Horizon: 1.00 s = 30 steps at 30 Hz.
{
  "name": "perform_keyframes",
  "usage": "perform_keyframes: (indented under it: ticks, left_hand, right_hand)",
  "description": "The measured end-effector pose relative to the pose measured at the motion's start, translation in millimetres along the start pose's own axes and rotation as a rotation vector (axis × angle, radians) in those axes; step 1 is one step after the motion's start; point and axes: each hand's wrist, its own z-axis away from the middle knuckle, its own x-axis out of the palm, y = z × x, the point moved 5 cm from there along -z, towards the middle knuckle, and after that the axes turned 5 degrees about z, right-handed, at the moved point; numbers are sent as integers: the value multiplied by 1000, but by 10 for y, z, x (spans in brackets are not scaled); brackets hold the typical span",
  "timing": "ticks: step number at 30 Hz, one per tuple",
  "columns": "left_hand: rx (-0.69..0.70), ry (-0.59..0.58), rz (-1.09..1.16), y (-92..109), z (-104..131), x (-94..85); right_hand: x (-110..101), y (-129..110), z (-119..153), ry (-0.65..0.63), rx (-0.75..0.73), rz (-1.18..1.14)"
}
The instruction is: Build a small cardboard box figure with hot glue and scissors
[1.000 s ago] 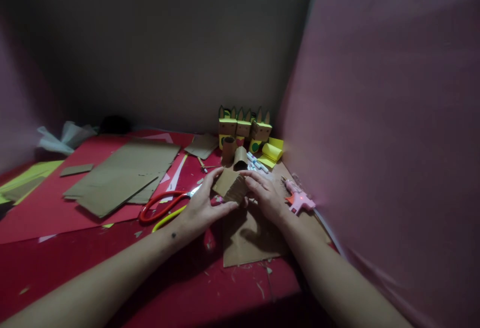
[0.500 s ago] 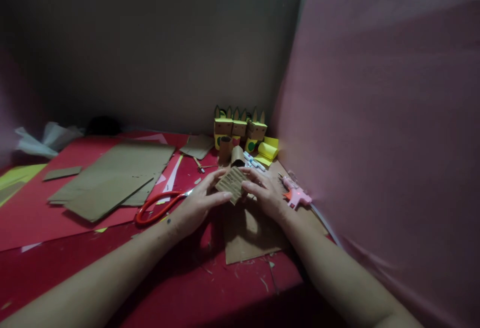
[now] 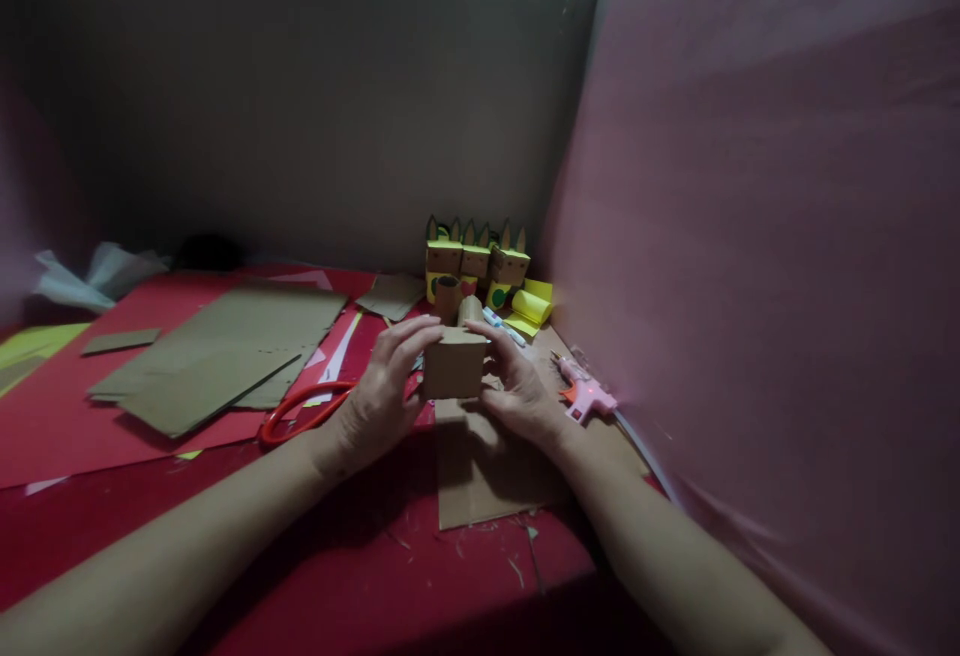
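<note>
A small cardboard box (image 3: 453, 364) is held up between both hands, its plain flat side facing me. My left hand (image 3: 386, 386) grips its left edge, fingers on top and thumb low. On the opposite edge, my right hand (image 3: 519, 381) pinches it the same way. Beneath the box a flat cardboard sheet (image 3: 480, 486) lies on the red-covered table. Just behind it are a brown cardboard tube (image 3: 448, 298) and a corrugated roll (image 3: 472, 310), the roll partly hidden by the box.
Red-handled scissors (image 3: 300, 411) lie by my left wrist, and a pink glue gun (image 3: 589, 394) rests right of my right hand. Several yellow-and-cardboard figures (image 3: 476, 258) stand at the back near markers (image 3: 504, 326) and yellow paper (image 3: 531, 306). Cardboard sheets (image 3: 225, 336) are stacked left.
The cardboard piece has been turned in my hands: its ridged face, tilted before, has given way to a smooth upright side. My left fingers have shifted to its top edge.
</note>
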Motion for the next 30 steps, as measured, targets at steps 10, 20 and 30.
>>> perform_keyframes:
  ticks: [10, 20, 30]
  left_hand:
    - [292, -78, -342, 151, -4, -117]
    - [-269, -259, 165, -233, 101, 119]
    - [-401, -295, 275, -338, 159, 240]
  right_hand:
    - [56, -150, 9, -5, 184, -549]
    - [-35, -16, -53, 1, 55, -144]
    - [-76, 59, -21, -187, 250, 138]
